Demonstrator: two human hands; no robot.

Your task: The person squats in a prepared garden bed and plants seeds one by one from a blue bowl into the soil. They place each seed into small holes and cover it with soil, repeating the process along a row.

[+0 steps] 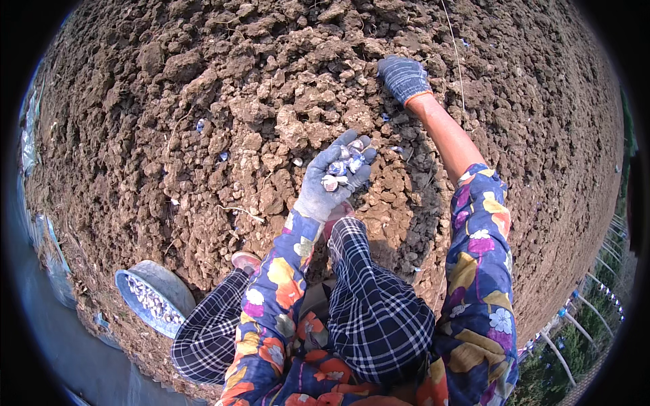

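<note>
My left hand [330,175], in a grey glove, is palm up with its fingers curled around several small pieces that look like garlic cloves [341,166], some coated blue and white. Farther forward and to the right, my right hand [403,78], in a dark striped knit glove with an orange cuff, reaches down to the cloddy brown soil [299,96]. Its fingertips are hidden, so whether they hold anything cannot be seen. A blue-grey basin [175,289] with many similar pieces [152,299] stands tilted on the soil at the lower left.
Blue-white bits [200,125] lie scattered on the soil. A thin string [455,51] runs over the ground at the upper right. Plastic sheeting [56,264] borders the left side. Pale curved poles [561,355] and green plants stand at the lower right.
</note>
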